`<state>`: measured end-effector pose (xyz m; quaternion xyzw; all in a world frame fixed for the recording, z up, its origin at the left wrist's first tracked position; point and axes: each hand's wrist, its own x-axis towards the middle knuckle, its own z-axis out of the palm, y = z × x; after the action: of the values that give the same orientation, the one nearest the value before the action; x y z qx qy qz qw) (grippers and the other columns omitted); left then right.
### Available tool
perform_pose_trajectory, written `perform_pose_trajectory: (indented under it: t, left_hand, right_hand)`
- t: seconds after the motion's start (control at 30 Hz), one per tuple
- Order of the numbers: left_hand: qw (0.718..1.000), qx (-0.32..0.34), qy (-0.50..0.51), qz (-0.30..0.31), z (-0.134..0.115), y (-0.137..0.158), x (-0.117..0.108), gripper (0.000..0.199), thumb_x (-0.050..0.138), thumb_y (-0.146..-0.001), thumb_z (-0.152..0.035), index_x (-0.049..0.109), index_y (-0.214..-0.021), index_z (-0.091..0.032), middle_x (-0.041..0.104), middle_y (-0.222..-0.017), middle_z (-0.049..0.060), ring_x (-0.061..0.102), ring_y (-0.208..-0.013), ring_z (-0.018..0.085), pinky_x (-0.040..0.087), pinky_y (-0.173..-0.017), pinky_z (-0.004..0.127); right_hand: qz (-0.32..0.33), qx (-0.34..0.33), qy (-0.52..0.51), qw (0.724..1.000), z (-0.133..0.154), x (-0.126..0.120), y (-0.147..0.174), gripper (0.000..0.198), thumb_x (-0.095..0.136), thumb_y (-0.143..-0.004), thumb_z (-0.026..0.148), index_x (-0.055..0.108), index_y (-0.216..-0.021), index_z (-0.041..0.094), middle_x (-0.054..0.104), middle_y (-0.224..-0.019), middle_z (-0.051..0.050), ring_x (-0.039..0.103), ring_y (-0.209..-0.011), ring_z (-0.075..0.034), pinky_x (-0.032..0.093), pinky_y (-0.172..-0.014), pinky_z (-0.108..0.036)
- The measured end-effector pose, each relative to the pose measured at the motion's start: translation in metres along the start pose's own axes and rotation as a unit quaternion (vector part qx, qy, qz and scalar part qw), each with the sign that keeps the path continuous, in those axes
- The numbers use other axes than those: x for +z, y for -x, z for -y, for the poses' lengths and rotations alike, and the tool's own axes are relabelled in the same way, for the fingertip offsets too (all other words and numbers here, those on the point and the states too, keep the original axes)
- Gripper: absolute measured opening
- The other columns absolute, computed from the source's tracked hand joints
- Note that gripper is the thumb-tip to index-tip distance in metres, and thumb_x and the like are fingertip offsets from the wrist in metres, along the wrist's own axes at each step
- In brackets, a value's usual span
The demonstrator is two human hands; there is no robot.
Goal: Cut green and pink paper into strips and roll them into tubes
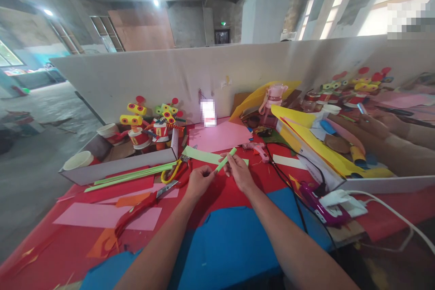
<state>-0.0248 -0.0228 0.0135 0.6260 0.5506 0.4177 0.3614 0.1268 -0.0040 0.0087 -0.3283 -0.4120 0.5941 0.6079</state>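
Between my two hands a short light-green paper strip point(222, 163) slants up to the right. My left hand point(201, 181) pinches its lower end, while the fingers of my right hand point(238, 170) grip it near the upper end. Behind them a wider green paper strip point(200, 155) lies on the table, partly hidden by my right hand. Left of my hands are yellow-handled scissors point(169, 175) and red-handled scissors point(136, 210). A pink hot glue gun point(257, 149) rests beyond my right hand.
A white box point(118, 163) with paper-cup robot figures point(137, 133) stands left. On the right are a box of yellow paper point(299, 138), a purple power strip point(322, 206) and trailing cables. Another person's arm point(397, 133) reaches in. A white partition point(152, 77) runs behind.
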Motion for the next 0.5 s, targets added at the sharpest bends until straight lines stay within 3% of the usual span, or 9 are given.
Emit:
perform_pose_trajectory:
  t: [0.3,0.4,0.5]
  left_hand:
    - [0.999,-0.003,0.026,0.033,-0.005,0.003,0.002,0.036,0.067,-0.071,-0.045,0.053,-0.054,-0.016,0.049,-0.050,-0.003,0.040,-0.050,0.009,0.028,-0.049,0.021]
    - [0.997,-0.003,0.057,0.060,-0.008,0.003,0.001,0.036,0.068,-0.071,-0.046,0.058,-0.056,-0.015,0.054,-0.052,-0.002,0.045,-0.052,0.009,0.033,-0.052,0.021]
    - [0.992,-0.012,0.128,0.001,-0.010,0.002,-0.005,0.036,0.066,-0.074,-0.050,0.068,-0.075,-0.014,0.057,-0.057,-0.001,0.049,-0.054,0.010,0.038,-0.055,0.021]
  right_hand:
    - [0.000,-0.003,0.035,0.999,0.003,-0.001,0.002,0.042,0.061,-0.074,0.060,0.062,-0.079,0.018,0.063,-0.072,-0.002,0.041,-0.045,-0.007,0.028,-0.038,-0.021]
    - [-0.013,-0.002,0.051,0.999,0.002,-0.008,-0.001,0.043,0.058,-0.077,0.060,0.065,-0.080,0.018,0.056,-0.060,0.001,0.039,-0.046,-0.008,0.026,-0.040,-0.021]
    - [-0.052,-0.011,0.057,0.997,0.002,-0.016,-0.006,0.043,0.060,-0.075,0.060,0.068,-0.078,0.017,0.047,-0.055,0.003,0.041,-0.050,-0.009,0.031,-0.047,-0.022]
